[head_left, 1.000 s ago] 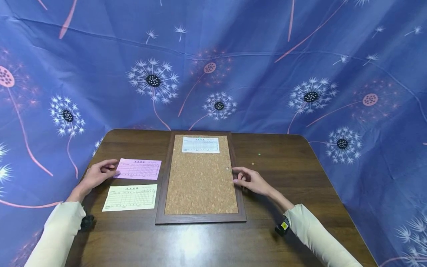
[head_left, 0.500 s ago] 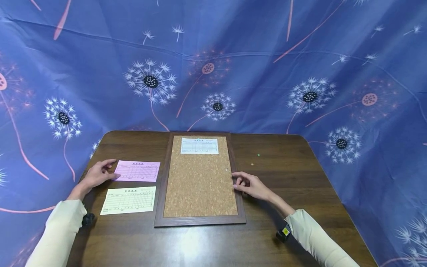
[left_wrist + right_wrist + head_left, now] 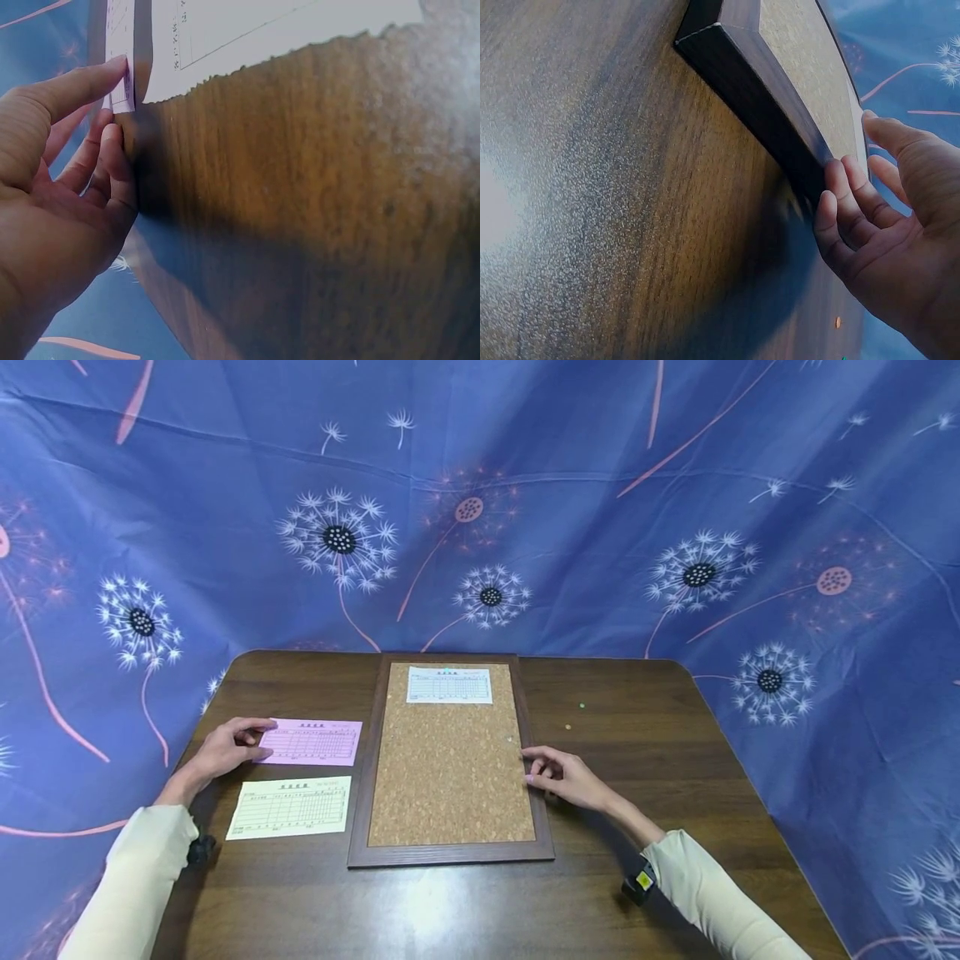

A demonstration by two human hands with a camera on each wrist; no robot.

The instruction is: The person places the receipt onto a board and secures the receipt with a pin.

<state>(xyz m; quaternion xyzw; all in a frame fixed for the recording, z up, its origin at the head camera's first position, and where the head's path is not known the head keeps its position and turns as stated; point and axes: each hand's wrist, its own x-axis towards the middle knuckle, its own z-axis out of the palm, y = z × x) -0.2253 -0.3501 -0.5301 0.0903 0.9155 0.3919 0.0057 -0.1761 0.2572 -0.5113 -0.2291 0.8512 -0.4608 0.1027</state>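
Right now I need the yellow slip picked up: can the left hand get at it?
Probably yes: the left hand touches the pink slip, and the yellow slip lies uncovered just beside it.

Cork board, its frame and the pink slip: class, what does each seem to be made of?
Cork board: speckled tan, grainy surface, likely cork, matte.
Frame: dark brown with a faint sheen, probably wood or wood-look laminate.
Pink slip: thin, flat, printed grid, evidently paper; left hand touches its edge.

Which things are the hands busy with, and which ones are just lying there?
In use: pink paper form touched by left hand; dark-framed cork board touched by right hand.
Lying about: yellow paper form; white paper form on the board; brown wooden table.
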